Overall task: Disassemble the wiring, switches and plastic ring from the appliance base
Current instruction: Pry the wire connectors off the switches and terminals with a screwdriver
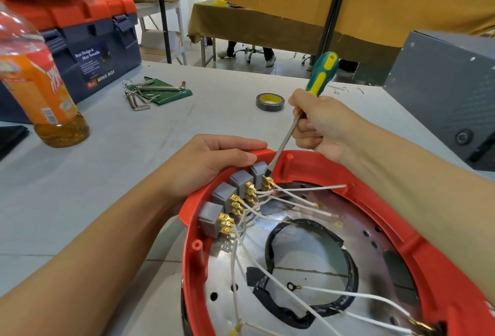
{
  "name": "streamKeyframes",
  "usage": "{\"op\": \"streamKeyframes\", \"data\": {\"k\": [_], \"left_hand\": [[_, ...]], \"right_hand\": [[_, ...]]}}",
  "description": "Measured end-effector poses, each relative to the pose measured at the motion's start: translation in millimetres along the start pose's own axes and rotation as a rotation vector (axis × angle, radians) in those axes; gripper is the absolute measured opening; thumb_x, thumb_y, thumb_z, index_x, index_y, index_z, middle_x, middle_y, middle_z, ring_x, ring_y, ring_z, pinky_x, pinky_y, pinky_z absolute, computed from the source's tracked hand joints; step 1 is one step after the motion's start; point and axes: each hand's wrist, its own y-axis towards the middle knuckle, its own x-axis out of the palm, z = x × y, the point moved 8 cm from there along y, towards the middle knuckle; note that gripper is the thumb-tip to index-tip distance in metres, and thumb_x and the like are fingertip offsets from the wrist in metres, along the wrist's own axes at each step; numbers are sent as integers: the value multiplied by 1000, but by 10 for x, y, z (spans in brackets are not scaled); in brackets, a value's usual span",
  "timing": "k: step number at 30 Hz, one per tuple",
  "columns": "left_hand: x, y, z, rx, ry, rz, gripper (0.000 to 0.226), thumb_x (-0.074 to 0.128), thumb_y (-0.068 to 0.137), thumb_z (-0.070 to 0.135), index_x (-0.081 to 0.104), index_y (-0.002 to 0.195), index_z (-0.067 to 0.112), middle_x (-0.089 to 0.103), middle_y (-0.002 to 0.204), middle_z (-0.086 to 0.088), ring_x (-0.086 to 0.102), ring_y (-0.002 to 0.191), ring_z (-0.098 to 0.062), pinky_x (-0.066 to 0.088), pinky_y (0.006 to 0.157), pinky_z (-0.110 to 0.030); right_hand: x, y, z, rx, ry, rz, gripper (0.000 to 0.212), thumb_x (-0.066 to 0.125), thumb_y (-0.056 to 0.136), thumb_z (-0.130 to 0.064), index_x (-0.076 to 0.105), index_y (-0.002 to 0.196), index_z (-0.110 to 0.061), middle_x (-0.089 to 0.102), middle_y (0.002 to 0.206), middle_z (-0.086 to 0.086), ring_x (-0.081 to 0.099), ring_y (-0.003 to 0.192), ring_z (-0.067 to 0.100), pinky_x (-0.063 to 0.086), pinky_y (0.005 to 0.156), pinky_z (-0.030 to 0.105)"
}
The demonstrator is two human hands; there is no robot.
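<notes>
The appliance base lies upside down in front of me, its red plastic ring (396,218) around a shiny metal plate (308,244). Several grey switches (227,199) with brass terminals sit in a row inside the ring's left wall. White wires (267,268) run from the terminals across the plate. My left hand (211,164) grips the ring's outer rim behind the switches. My right hand (321,124) holds a green and yellow screwdriver (320,76). Its tip touches the brass terminals of the farthest switch (259,172).
On the grey table stand an orange drink bottle (37,86) at the left and a blue and red toolbox (88,41) behind it. Hex keys on a green pouch (158,92) and a roll of black tape (270,102) lie farther back. A grey metal box (444,89) stands at the right.
</notes>
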Motion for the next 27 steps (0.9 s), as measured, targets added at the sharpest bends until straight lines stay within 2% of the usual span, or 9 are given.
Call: {"op": "streamKeyframes", "data": {"k": [6, 16, 27], "left_hand": [[-3, -8, 0, -1, -15, -6, 33, 66, 66, 24, 75, 98, 25, 74, 97, -5, 72, 85, -21, 57, 66, -23], [-1, -1, -21, -7, -54, -12, 34, 67, 66, 23, 76, 98, 23, 74, 98, -7, 72, 86, -20, 56, 66, -22], [-5, -4, -15, -5, -21, -9, 34, 66, 66, 24, 76, 99, 25, 74, 99, -5, 71, 88, -20, 57, 69, -23]], "right_hand": [[-3, -31, -37, -47, 29, -13, 28, 47, 91, -17, 37, 65, -13, 22, 38, -6, 15, 34, 7, 15, 34, 15], [-89, -161, -299, -305, 73, 11, 32, 48, 94, -16, 39, 64, -12, 22, 43, -4, 17, 37, 8, 19, 37, 16], [-51, -241, -348, -374, 6, -14, 33, 49, 95, -17, 42, 63, -10, 25, 41, -5, 21, 37, 8, 22, 38, 17]]}}
